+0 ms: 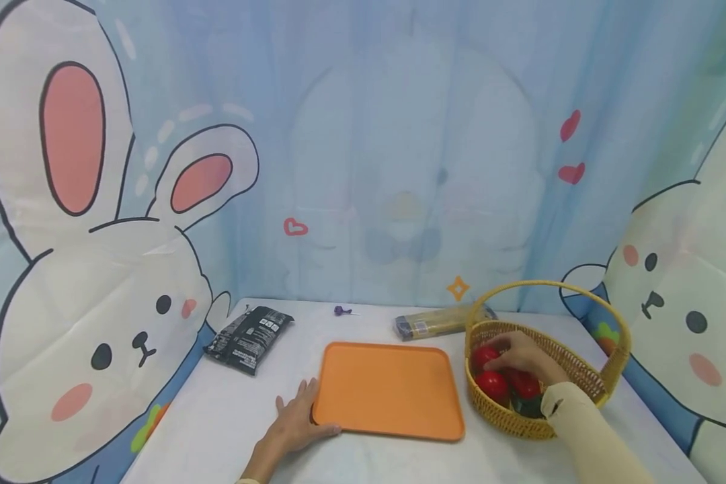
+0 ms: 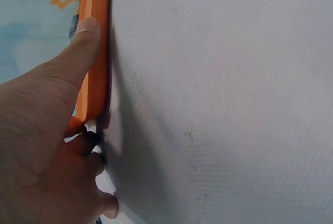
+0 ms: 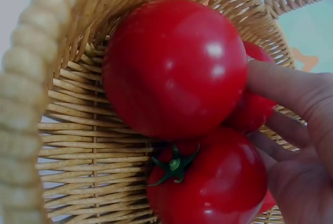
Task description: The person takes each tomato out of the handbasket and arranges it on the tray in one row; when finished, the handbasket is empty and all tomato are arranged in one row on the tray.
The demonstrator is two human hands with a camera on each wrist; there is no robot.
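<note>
In the head view, my left hand (image 1: 298,418) rests at the near left corner of an orange tray (image 1: 390,393), fingers spread along its side. The left wrist view shows the thumb (image 2: 83,44) straight against the tray's rim (image 2: 96,86). My right hand (image 1: 523,355) reaches into a yellow wicker basket (image 1: 571,366) and grips a red tomato (image 1: 485,356) at the back. In the right wrist view, that tomato (image 3: 250,110) is partly hidden behind a larger-looking tomato (image 3: 174,70). Another tomato with a green stem (image 3: 208,182) lies beside them.
A dark green item (image 1: 528,407) lies in the basket, partly covered. Along the back are a black printed packet (image 1: 251,338), a small purple object (image 1: 341,310) and a yellowish wrapped pack (image 1: 435,323). The basket's tall handle (image 1: 620,329) arches over it. A rabbit-print curtain (image 1: 399,168) hangs behind.
</note>
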